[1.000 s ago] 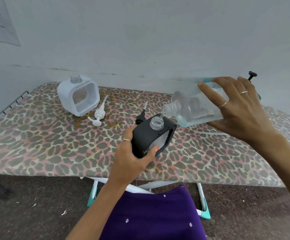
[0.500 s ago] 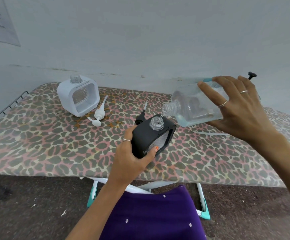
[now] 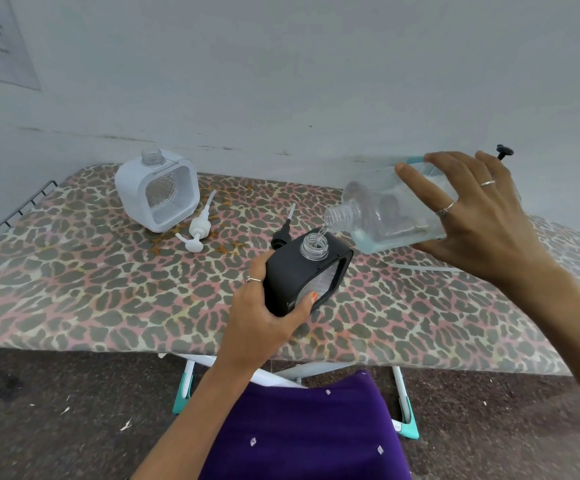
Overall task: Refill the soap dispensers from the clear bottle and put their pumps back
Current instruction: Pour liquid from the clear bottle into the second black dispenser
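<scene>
Clear bottle tipped by the right hand, a thin stream falling into the black dispenser.

Left hand grips the black dispenser, tilting its open neck toward the spout so the liquid lands inside. Right fingers wrap around the bottle. On the leopard-print board, the white dispenser stands uncapped, its white pump beside it; the black pump lies just behind the black dispenser, clear of the pour.

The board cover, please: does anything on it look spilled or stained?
Yes. Rusty orange-brown blotches mark the cover beside the white dispenser and white pump, unlike the print elsewhere. I cannot tell whether they are wet.
</scene>
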`<move>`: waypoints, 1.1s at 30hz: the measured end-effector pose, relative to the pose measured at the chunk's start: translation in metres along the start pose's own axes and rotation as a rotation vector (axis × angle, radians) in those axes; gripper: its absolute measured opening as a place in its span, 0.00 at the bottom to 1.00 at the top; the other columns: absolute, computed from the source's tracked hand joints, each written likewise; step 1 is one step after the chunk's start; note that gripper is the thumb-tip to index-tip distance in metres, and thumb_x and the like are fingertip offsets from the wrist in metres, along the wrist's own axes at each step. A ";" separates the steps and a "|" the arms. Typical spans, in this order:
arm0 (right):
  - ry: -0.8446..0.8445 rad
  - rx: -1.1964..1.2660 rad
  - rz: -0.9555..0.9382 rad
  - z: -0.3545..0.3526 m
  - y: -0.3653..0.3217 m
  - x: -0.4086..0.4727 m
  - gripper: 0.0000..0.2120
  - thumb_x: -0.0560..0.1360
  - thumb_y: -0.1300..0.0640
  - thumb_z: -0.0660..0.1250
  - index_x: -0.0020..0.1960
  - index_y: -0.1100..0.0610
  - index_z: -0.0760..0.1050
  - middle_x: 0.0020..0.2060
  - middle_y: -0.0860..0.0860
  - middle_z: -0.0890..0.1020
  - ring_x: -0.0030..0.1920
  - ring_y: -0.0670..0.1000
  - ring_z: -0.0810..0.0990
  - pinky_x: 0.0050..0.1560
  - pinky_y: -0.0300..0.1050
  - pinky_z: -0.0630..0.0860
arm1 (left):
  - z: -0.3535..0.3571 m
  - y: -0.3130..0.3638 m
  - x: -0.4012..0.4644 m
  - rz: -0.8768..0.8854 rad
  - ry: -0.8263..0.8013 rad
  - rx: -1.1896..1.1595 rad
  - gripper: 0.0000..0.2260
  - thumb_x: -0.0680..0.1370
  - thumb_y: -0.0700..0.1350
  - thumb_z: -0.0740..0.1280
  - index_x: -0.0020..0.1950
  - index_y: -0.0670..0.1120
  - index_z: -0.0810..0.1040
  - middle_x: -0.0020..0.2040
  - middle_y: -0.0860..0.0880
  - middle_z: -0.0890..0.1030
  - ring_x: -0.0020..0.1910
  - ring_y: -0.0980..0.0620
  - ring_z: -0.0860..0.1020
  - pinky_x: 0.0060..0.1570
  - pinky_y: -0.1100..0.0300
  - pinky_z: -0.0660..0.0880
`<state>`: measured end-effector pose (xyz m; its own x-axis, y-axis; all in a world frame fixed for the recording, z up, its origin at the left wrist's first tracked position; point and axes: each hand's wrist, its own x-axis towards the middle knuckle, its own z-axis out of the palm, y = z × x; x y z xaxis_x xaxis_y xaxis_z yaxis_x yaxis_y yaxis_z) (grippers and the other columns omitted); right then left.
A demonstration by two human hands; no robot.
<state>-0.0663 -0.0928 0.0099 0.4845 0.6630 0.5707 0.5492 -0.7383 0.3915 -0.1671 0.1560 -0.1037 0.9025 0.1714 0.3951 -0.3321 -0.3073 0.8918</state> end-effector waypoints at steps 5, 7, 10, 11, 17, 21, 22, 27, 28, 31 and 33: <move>-0.007 -0.004 0.001 0.000 0.000 0.000 0.42 0.65 0.44 0.77 0.73 0.54 0.62 0.61 0.67 0.73 0.62 0.66 0.72 0.62 0.68 0.65 | 0.000 0.001 0.000 0.005 0.007 0.018 0.26 0.71 0.42 0.76 0.64 0.49 0.67 0.51 0.53 0.80 0.49 0.60 0.81 0.45 0.67 0.78; -0.010 -0.003 0.002 0.000 0.000 0.000 0.42 0.65 0.45 0.77 0.73 0.53 0.61 0.61 0.67 0.73 0.62 0.66 0.72 0.62 0.68 0.65 | 0.000 0.001 0.000 0.007 0.007 0.020 0.26 0.71 0.42 0.76 0.64 0.49 0.67 0.51 0.53 0.80 0.49 0.60 0.81 0.45 0.67 0.78; -0.014 0.000 0.004 -0.001 0.000 0.000 0.43 0.64 0.46 0.78 0.73 0.53 0.61 0.61 0.67 0.73 0.62 0.66 0.72 0.62 0.68 0.65 | 0.000 0.001 0.000 0.007 0.009 0.018 0.26 0.71 0.41 0.76 0.64 0.48 0.68 0.51 0.54 0.80 0.48 0.61 0.81 0.45 0.69 0.77; -0.013 -0.002 0.005 -0.001 0.000 0.000 0.44 0.64 0.46 0.78 0.73 0.53 0.61 0.61 0.67 0.74 0.62 0.66 0.72 0.62 0.68 0.65 | 0.000 0.000 0.000 0.005 0.007 0.019 0.26 0.71 0.41 0.76 0.64 0.47 0.68 0.51 0.54 0.80 0.48 0.60 0.81 0.45 0.68 0.78; -0.017 -0.007 0.008 -0.001 0.001 0.000 0.44 0.64 0.45 0.78 0.73 0.53 0.61 0.61 0.67 0.73 0.62 0.66 0.72 0.62 0.67 0.65 | 0.000 -0.002 0.000 0.013 0.001 0.019 0.26 0.71 0.44 0.75 0.65 0.45 0.68 0.51 0.52 0.81 0.49 0.58 0.81 0.45 0.63 0.80; -0.008 -0.010 0.006 -0.001 0.001 0.000 0.43 0.65 0.46 0.78 0.73 0.53 0.61 0.61 0.67 0.73 0.62 0.66 0.72 0.62 0.68 0.65 | 0.001 -0.001 0.000 0.009 0.004 0.009 0.25 0.70 0.45 0.75 0.64 0.47 0.68 0.52 0.53 0.81 0.49 0.58 0.81 0.46 0.63 0.80; -0.004 -0.013 0.005 -0.001 0.001 0.000 0.43 0.64 0.46 0.78 0.73 0.53 0.62 0.61 0.67 0.73 0.62 0.66 0.71 0.62 0.68 0.65 | 0.001 0.000 0.000 0.003 0.007 0.002 0.25 0.70 0.46 0.75 0.64 0.48 0.68 0.52 0.54 0.80 0.49 0.59 0.81 0.46 0.64 0.79; -0.002 -0.017 0.004 -0.001 0.002 0.000 0.43 0.64 0.47 0.79 0.73 0.54 0.62 0.61 0.67 0.73 0.62 0.66 0.71 0.62 0.68 0.65 | 0.001 0.002 0.000 0.007 0.005 -0.009 0.26 0.71 0.43 0.75 0.63 0.50 0.67 0.52 0.57 0.79 0.50 0.60 0.81 0.46 0.66 0.78; -0.002 -0.016 0.004 -0.001 0.002 0.000 0.43 0.64 0.47 0.79 0.73 0.54 0.62 0.61 0.67 0.73 0.62 0.66 0.71 0.62 0.68 0.65 | 0.001 0.002 0.000 0.009 0.005 -0.012 0.25 0.71 0.44 0.75 0.63 0.51 0.67 0.52 0.57 0.79 0.50 0.61 0.81 0.46 0.67 0.78; -0.005 -0.015 0.005 -0.001 0.002 0.001 0.43 0.65 0.46 0.78 0.73 0.54 0.62 0.61 0.67 0.73 0.62 0.66 0.72 0.62 0.68 0.65 | 0.001 0.003 -0.001 0.006 0.007 -0.025 0.25 0.70 0.45 0.74 0.63 0.51 0.67 0.52 0.56 0.80 0.50 0.60 0.81 0.47 0.66 0.78; -0.008 -0.016 0.003 -0.002 0.002 0.002 0.42 0.65 0.45 0.77 0.73 0.54 0.62 0.61 0.67 0.73 0.62 0.66 0.72 0.62 0.68 0.65 | 0.001 0.003 0.000 0.010 0.007 -0.022 0.25 0.70 0.44 0.75 0.63 0.49 0.68 0.52 0.56 0.80 0.50 0.61 0.80 0.46 0.67 0.78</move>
<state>-0.0656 -0.0930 0.0130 0.4921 0.6615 0.5659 0.5367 -0.7423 0.4011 -0.1684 0.1542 -0.1013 0.8972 0.1752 0.4053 -0.3467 -0.2888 0.8924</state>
